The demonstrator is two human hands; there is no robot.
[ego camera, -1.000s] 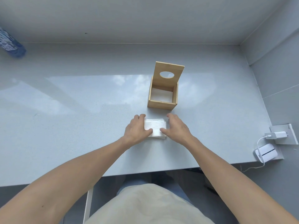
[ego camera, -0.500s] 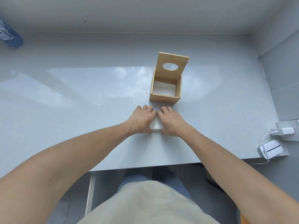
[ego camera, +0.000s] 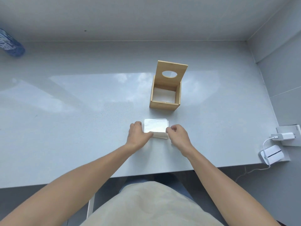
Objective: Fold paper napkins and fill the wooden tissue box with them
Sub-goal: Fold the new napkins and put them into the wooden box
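A stack of white paper napkins (ego camera: 156, 129) lies flat on the grey table, just in front of the wooden tissue box (ego camera: 166, 93). The box stands open, its lid with an oval hole raised at the back, and white napkins lie at its bottom. My left hand (ego camera: 138, 136) rests on the stack's left near corner, thumb pressing on top. My right hand (ego camera: 177, 136) pinches the stack's right edge between thumb and curled fingers.
The grey table (ego camera: 81, 111) ends at a near edge above my lap. A blue packet (ego camera: 9, 44) lies at the far left. A white charger (ego camera: 284, 136) and a small white device (ego camera: 272, 154) with a cable sit at the right edge. Walls close the back and right.
Half a second ago both hands lay together, covering the napkins; now they have parted to the stack's left and right sides and the top napkin shows.
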